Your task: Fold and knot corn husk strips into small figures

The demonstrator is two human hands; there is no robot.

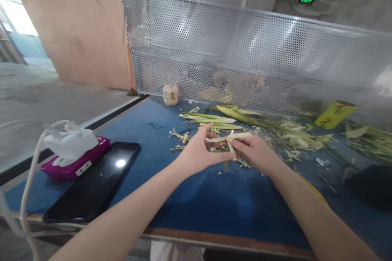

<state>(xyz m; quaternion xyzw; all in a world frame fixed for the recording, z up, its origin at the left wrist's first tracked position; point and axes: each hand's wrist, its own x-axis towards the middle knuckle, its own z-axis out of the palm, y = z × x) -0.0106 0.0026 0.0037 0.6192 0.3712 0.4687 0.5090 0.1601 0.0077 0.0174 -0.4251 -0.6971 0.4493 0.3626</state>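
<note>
Crossing just above the tabletop (229, 206): pale leaf strips (242, 135), held between both hands. Left hand (197, 149): the strips are grasped in a loose curl. Right hand (259, 153): the strips are pinched near the crossing. Hazards: the crossing could be undone if the pinch is loosened; thin strips could be torn by a hard pull. Phone (94, 181), at the near edge: could be knocked by the left forearm (131, 208).

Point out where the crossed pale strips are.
In the head view, the crossed pale strips are right of centre, between the left hand and the right hand, just nearer the person than the long green leaves.
</note>
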